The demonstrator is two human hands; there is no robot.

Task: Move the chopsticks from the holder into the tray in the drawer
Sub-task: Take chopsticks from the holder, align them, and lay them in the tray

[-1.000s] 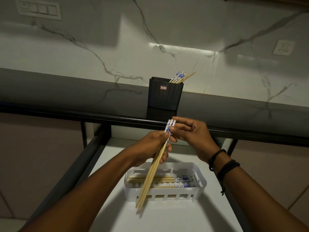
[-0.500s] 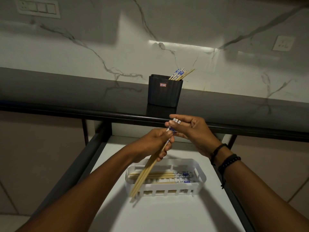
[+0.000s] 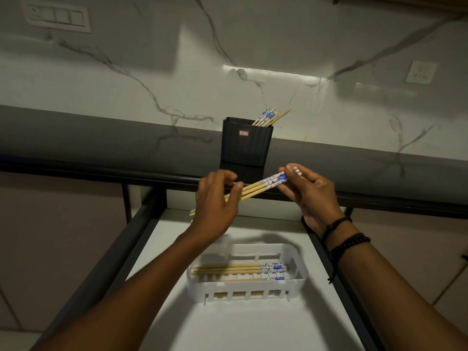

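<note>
Chopsticks now lying close to level between both hands, where a second ago the same bundle hung steeply, tips dangling down over the tray. Swung up and flattened out, painted blue-and-white ends to the right, bare wooden tips poking out past the left wrist. Left hand pinching the plain wooden middle between thumb and fingers, curled loosely over the top. Right hand pinching the patterned ends, fingertips closed on them, a couple of end caps peeking out above the thumb. Looks like three or so sticks in the bundle, hard to count exactly.

Meaning for the job, probably: bundle squared up and turned to match the ones already laid down, so next bit should just be lowering it flat into the tray. Not there yet though, held well above the drawer, up around counter-edge height.

Containers:
- Black holder on the dark counter, upright, a handful of chopsticks still sticking out, leaning to its right corner. So more trips left.
- White slotted tray sitting on the pale drawer floor, near the middle. Several chopsticks inside already, lying lengthwise, patterned ends to the right, mostly along the back half. Front half looks free, plenty of room.

Main risk: one stick slipping out of a loose pinch on the way down.
</note>
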